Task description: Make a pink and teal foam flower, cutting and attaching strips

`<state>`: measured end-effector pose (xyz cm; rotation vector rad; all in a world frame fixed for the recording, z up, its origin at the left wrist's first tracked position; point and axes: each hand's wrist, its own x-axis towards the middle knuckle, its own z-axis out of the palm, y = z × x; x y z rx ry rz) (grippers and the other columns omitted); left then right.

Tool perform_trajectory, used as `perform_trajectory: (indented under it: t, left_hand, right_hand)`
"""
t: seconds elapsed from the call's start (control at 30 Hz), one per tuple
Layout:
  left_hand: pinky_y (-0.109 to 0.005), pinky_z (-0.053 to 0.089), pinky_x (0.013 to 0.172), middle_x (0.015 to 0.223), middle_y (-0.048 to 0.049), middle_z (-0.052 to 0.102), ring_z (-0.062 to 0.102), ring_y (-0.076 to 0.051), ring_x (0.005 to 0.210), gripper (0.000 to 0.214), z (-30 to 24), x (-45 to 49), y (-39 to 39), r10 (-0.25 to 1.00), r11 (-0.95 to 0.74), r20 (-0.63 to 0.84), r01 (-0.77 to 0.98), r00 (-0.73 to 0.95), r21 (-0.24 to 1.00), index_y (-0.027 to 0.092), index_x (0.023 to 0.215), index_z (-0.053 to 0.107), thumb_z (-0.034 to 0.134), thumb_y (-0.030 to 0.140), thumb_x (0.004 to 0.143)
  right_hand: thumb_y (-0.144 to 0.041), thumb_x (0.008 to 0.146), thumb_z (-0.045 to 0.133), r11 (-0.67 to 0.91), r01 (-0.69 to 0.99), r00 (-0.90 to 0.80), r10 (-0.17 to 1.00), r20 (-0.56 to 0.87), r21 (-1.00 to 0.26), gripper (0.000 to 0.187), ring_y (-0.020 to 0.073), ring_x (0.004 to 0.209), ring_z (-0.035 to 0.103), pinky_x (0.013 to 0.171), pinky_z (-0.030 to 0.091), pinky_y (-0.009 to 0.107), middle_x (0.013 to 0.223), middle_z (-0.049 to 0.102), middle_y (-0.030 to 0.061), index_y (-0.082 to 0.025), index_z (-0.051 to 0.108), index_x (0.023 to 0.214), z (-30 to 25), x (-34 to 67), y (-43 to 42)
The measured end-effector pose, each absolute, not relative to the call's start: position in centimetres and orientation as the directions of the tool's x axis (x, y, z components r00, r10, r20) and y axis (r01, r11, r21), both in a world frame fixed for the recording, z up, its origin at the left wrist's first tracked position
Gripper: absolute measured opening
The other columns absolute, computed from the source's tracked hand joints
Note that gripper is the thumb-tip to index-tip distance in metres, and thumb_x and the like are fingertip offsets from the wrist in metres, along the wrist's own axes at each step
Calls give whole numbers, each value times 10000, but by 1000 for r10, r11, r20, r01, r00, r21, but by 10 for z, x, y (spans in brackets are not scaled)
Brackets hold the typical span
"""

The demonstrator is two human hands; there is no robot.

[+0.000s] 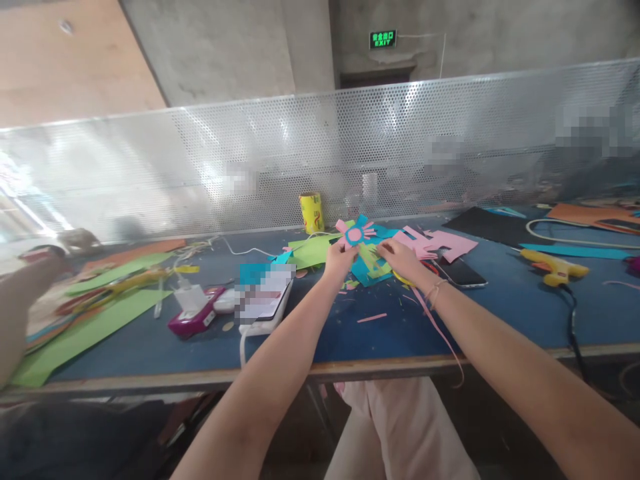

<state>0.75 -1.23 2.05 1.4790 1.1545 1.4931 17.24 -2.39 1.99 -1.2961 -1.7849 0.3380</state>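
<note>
A layered, flower-like paper piece (355, 234), with a round pink centre, a blue ring and pink rays, is held just above the fingertips of the left hand (342, 261). The centre and ring are seen set one over the other, and rays are fanned out to the right and upper left. The lower edge is covered by the fingers, so its finish cannot be told. The work is judged to be only partly done, since a jagged lime-green paper cutout (375, 265) is seen between the hands and a notched pink paper sheet (457, 245) beyond the right hand (403, 261). A thin pink paper strip (373, 318) is left nearer the body than both hands. The yellow glue gun (555, 267), well to the right of the right hand, is not held.

Both forearms are stretched forward and angled inward. The flower is pinched by the left thumb and fingers. The right fingers are curled beside the lime-green cutout; whether it is gripped cannot be told.
</note>
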Motion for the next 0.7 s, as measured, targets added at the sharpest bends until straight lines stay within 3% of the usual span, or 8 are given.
perform_trajectory:
  t: [0.1, 0.27, 0.53, 0.7]
  left_hand:
    - [-214, 319, 459, 442, 36, 444, 413, -77, 448, 201, 21, 6, -11, 937, -328, 333, 61, -104, 943, 153, 497, 494, 606, 302, 573]
    - [-209, 314, 458, 460, 39, 449, 394, -69, 447, 188, 25, 3, -14, 930, -336, 340, 55, -139, 940, 150, 504, 500, 604, 289, 578]
    - [-207, 305, 459, 466, 45, 456, 403, -73, 451, 128, 28, 2, -16, 925, -342, 346, 49, -160, 938, 150, 562, 533, 603, 256, 580]
    - [-208, 323, 469, 451, 47, 456, 410, -71, 441, 98, 28, 2, -17, 926, -348, 342, -7, -161, 938, 150, 566, 538, 592, 226, 596]
  right_hand:
    - [-246, 707, 548, 319, 805, -97, 903, 418, -501, 138, 196, 792, 549, 691, 395, 291, 829, 613, 91, -153, 578, 804, 15, 186, -17]
    - [-232, 632, 621, 210, 938, -133, 952, 275, -277, 263, 256, 884, 538, 752, 385, 315, 933, 600, 146, -147, 624, 880, 7, 197, -10]
    - [-353, 650, 600, 86, 977, -59, 988, 140, -197, 420, 296, 934, 532, 743, 392, 332, 1024, 573, 182, -128, 585, 1004, 22, 198, -23]
    - [-357, 676, 566, 87, 980, -75, 995, 69, -177, 441, 300, 950, 535, 742, 393, 335, 1054, 571, 184, -125, 554, 1051, 29, 194, -30]
